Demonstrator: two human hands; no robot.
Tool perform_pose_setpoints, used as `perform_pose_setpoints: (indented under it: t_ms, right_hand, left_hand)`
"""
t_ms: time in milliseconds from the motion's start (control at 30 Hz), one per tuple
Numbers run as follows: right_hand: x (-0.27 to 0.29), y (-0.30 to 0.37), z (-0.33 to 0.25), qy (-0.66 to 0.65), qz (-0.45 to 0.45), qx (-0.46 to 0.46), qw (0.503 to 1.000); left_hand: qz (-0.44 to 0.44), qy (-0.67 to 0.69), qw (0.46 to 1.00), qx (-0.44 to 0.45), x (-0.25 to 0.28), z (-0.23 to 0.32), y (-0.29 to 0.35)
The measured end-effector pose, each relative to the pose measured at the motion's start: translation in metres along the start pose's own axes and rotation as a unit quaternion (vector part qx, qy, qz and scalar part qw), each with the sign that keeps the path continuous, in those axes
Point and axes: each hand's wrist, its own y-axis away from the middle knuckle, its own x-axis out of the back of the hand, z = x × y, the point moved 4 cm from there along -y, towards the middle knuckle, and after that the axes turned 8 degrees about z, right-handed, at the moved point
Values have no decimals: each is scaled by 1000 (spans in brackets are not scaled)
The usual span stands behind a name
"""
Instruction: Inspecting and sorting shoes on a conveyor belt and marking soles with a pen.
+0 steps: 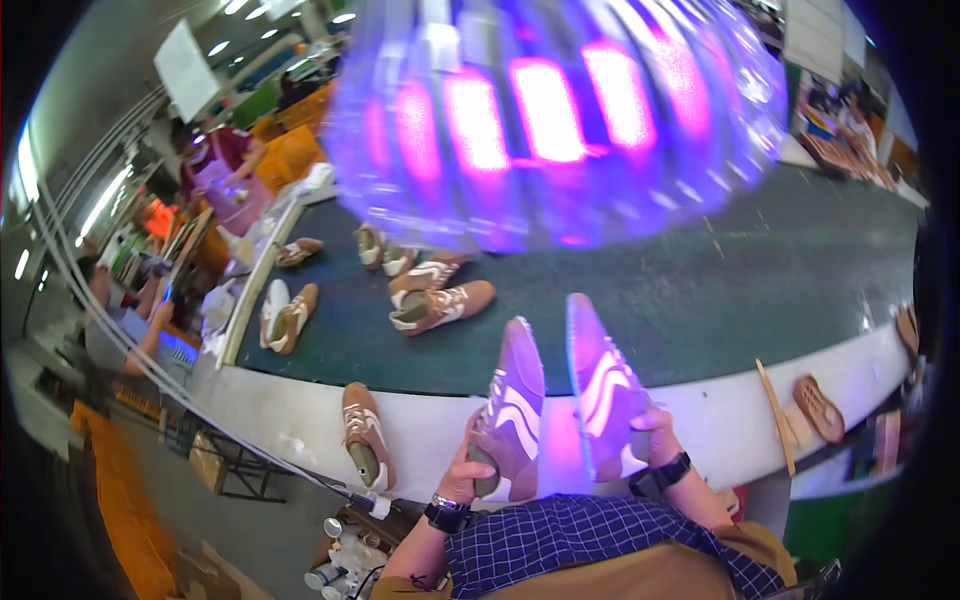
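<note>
In my left hand (pixel 465 468) is a brown sneaker (pixel 517 405) with white laces and a wavy white side stripe, gripped near its heel. My right hand (pixel 657 438) has its fingers closed round the heel end of a matching sneaker (pixel 603 390). Both sneakers are held side by side with a narrow gap between them, toes pointing away from me. Purple light from a lamp (pixel 560 120) with a clear ribbed shade tints them. Another brown sneaker (pixel 366 432) rests on the white ledge (pixel 270 410) left of my left hand.
Beyond the ledge runs a green conveyor belt (pixel 700 260) carrying several brown sneakers (pixel 445 305) toward its left side. A shoe sole (pixel 819 408) and a thin wooden strip (pixel 775 415) lie on the right part of the ledge. Other people (pixel 125 330) work along the far left.
</note>
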Motion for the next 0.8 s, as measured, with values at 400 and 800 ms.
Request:
perform_pose_setpoints:
  t_ms: [400, 800]
  right_hand:
    - [-27, 50, -4, 99, 20, -72, 992]
    - [-29, 32, 0, 108, 21, 131, 985]
  left_hand:
    - [-19, 51, 998, -18, -6, -7, 18]
    - [-14, 177, 984, 6, 20, -31, 21]
